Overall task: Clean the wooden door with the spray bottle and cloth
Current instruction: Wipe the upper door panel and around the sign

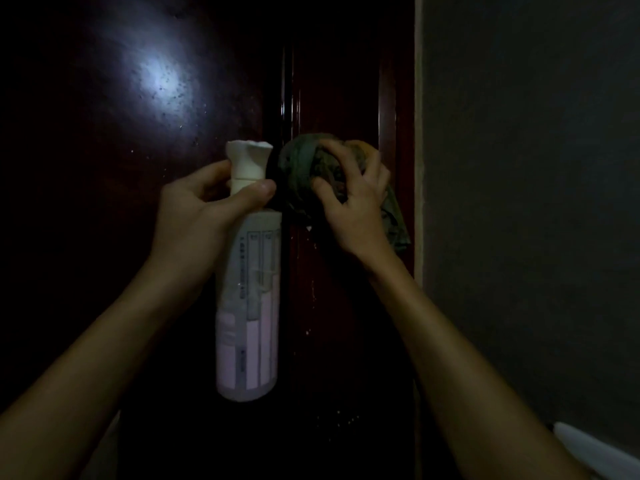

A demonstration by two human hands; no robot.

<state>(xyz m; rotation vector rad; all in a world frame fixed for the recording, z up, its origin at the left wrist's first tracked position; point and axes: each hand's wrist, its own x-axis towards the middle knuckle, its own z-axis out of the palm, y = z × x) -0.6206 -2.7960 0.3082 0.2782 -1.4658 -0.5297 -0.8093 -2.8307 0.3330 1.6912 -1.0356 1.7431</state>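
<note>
Against the wooden door, the left hand gripped the upright spray bottle by its neck, head end up, while beside it the right hand clutched the bunched cloth to the wood.

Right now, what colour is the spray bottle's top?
The spray bottle's top is white, clearest in the head view.

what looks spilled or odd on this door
Specks dot the door around the glare at upper left, and pale drips run down the panel below the cloth. Likely spray, not damage.
</note>
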